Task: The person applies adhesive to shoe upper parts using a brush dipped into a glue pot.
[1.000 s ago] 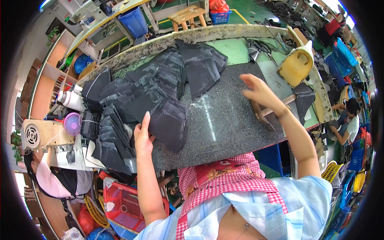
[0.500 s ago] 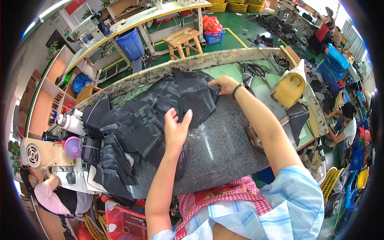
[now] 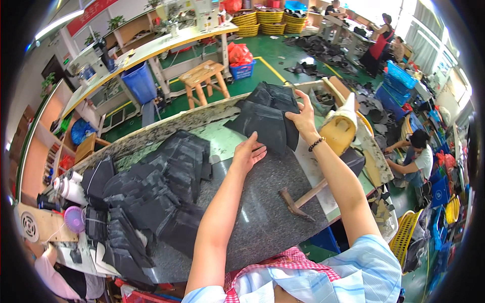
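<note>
A small stack of thin black sheet pieces [image 3: 265,120] is raised above the far side of the dark stone slab [image 3: 252,202]. My right hand [image 3: 304,121] grips its right edge, fingers behind and thumb in front. At the lower left edge of the stack is my left hand [image 3: 248,153], thumb and fingers apart, seeming to touch the pieces. Many more black pieces [image 3: 146,187] lie overlapped across the left part of the bench. A hammer [image 3: 294,204] rests on the slab's right side, partly behind my right forearm.
A yellow and white foot-shaped form [image 3: 337,135] stands right of my right hand. White spools [image 3: 70,191] and a purple fan [image 3: 75,219] are at the left end. Beyond the bench's raised far edge stands a wooden stool [image 3: 202,81]. A co-worker [image 3: 417,156] sits at the right.
My hands have lifted a stack of black pieces off the pile and carried it right and away from me. The view has shifted, and the hammer shows more fully.
</note>
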A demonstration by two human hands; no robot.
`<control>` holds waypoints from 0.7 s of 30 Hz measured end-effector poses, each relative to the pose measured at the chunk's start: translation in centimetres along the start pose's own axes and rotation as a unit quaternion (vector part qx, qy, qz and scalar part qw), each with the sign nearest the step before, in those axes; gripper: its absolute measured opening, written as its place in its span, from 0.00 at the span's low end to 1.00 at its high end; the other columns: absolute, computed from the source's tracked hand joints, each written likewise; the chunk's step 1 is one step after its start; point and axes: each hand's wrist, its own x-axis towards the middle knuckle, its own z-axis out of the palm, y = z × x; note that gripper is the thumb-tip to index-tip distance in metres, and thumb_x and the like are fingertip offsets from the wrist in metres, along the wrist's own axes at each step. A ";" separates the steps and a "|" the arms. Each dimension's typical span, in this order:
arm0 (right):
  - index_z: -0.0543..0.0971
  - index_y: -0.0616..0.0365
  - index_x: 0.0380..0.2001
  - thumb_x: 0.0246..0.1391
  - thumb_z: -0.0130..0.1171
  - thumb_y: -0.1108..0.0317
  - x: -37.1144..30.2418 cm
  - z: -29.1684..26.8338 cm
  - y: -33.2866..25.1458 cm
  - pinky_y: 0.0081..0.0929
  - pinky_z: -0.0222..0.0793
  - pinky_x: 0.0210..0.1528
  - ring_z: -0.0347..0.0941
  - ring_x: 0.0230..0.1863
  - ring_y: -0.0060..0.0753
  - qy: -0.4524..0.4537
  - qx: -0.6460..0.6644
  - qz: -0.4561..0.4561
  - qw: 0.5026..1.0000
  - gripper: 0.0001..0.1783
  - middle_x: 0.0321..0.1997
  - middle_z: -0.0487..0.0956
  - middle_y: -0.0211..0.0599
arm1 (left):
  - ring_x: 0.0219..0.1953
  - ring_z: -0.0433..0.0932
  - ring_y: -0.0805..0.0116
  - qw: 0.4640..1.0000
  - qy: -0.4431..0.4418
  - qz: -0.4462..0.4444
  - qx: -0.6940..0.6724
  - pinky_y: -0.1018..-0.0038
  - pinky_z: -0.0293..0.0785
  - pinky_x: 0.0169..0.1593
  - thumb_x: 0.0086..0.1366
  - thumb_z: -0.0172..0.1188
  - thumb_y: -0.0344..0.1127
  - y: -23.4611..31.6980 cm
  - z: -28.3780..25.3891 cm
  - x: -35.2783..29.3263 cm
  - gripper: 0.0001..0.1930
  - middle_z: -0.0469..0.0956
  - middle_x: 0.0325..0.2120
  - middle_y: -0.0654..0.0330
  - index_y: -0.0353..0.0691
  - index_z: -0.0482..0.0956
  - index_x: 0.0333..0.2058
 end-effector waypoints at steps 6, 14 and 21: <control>0.54 0.58 0.66 0.39 0.67 0.76 0.0 -1.0 1.4 0.43 0.59 0.64 0.60 0.63 0.55 0.176 -0.468 -0.069 0.863 0.50 0.60 0.66 0.54 | 0.29 0.83 0.56 0.992 -0.017 0.030 0.118 0.67 0.83 0.29 0.62 0.57 0.26 -3.0 2.3 5.0 0.09 0.78 0.30 0.50 0.27 0.71 0.38; 0.72 0.65 0.53 0.50 0.63 0.68 -3.5 4.7 0.6 0.26 0.72 0.50 0.75 0.48 0.29 -0.243 -0.083 0.076 0.963 0.27 0.45 0.79 0.39 | 0.33 0.80 0.68 0.840 -0.026 0.261 0.475 0.72 0.75 0.38 0.61 0.63 0.35 -0.4 -1.6 -14.2 0.22 0.80 0.35 0.55 0.31 0.72 0.51; 0.71 0.70 0.55 0.55 0.63 0.61 -12.1 20.3 -2.1 0.22 0.72 0.51 0.75 0.50 0.28 -0.600 -0.040 0.196 0.774 0.30 0.49 0.78 0.43 | 0.46 0.72 0.61 0.729 0.523 0.315 0.311 0.67 0.70 0.50 0.54 0.73 0.45 -1.9 -20.6 -29.5 0.40 0.72 0.43 0.49 0.29 0.59 0.56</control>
